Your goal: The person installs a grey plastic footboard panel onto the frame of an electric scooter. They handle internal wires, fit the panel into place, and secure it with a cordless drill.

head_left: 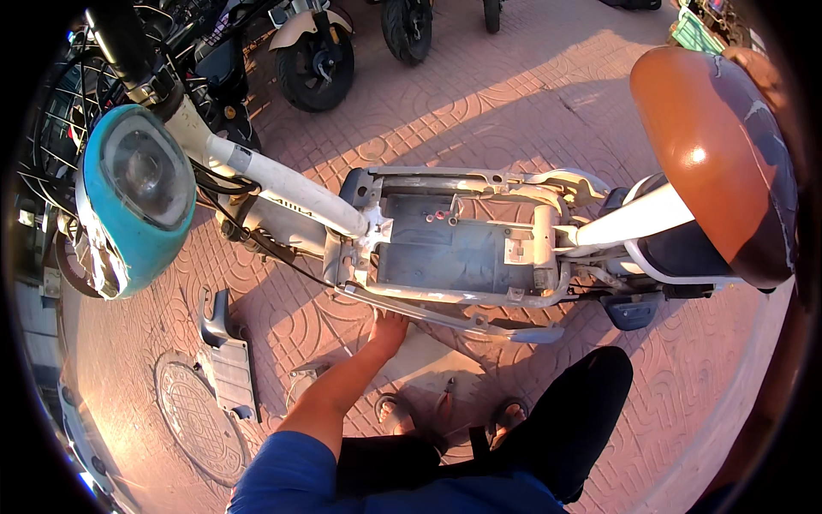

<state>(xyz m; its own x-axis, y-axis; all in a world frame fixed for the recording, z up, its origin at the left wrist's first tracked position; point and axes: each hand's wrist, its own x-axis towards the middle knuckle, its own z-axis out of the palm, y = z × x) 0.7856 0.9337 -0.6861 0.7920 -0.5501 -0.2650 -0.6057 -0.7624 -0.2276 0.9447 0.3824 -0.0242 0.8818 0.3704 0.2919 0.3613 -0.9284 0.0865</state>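
An electric scooter with its floor panel off stands sideways in front of me, its open battery tray (pixel 462 257) showing a dark bottom. My left hand (pixel 390 332) is at the near side rail (pixel 445 319), a long metal strip along the frame. Its fingers are bent against the rail's lower edge, and their tips are partly hidden. A few small reddish bits (pixel 439 215) lie in the tray. A white steering tube (pixel 291 193) rises to the left, toward a teal headlight housing (pixel 141 197). My right hand is out of view.
The brown seat (pixel 702 163) overhangs at right, above a dark pedal (pixel 629 312). Pliers (pixel 444 398) lie between my feet. Removed grey plastic panels (pixel 231 368) rest by a round manhole cover (pixel 199 415). Other parked two-wheelers (pixel 317 64) stand behind on the brick paving.
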